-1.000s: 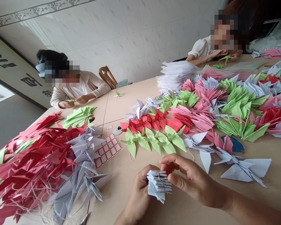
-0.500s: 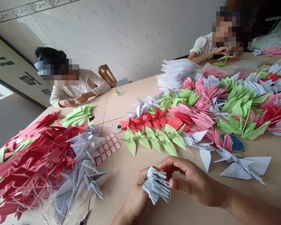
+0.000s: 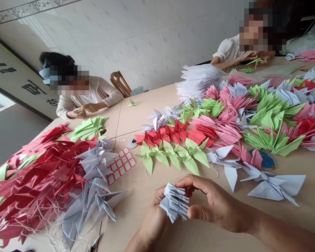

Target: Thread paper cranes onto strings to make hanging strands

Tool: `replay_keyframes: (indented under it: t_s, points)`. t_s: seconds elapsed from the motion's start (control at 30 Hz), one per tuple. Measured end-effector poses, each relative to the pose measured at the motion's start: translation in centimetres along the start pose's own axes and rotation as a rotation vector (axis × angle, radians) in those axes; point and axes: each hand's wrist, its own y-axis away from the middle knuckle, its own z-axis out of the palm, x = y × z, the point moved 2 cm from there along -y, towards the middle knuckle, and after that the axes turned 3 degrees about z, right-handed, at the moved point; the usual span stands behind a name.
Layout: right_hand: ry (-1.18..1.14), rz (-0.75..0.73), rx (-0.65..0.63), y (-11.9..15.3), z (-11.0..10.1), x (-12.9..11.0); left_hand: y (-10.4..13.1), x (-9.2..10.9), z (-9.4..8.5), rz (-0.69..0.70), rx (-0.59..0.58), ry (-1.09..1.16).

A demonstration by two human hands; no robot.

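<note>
A bundle of pale blue folded paper cranes (image 3: 174,203), pressed together in layers, is held above the table near the front. My left hand (image 3: 154,217) is closed around it from the left and behind, and its fingertips are hidden. On the right, my right hand (image 3: 215,203) bends its fingers over the bundle's top and far edge, with the thumb at its near side. Past my hands lies a row of light green paper cranes (image 3: 173,157), with red paper cranes (image 3: 170,134) behind it. Pale blue opened cranes (image 3: 273,185) lie to the right.
A large heap of red cranes (image 3: 42,175) with loose white strings covers the left. A red-bordered label sheet (image 3: 121,166) lies beside it, and scissors (image 3: 96,242) are at the front edge. Many coloured cranes (image 3: 267,112) fill the right. Two people sit across the table (image 3: 136,119).
The blue bundle has risen slightly and tilted between my hands, its edges shifting. Both my hands stay nearly in place. Across the table, one person's green crane has turned a little.
</note>
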Motion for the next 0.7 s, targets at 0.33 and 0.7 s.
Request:
replay_keyframes:
  t_s: [0.33, 0.7]
  points:
    - [0.056, -0.015, -0.013, 0.0, 0.1, 0.3, 0.0, -0.1, -0.1, 0.006, -0.016, 0.000]
    - [0.185, -0.146, 0.026, 0.4, 0.4, 1.0, 0.2, 1.0, 0.5, 0.028, 0.058, -0.011]
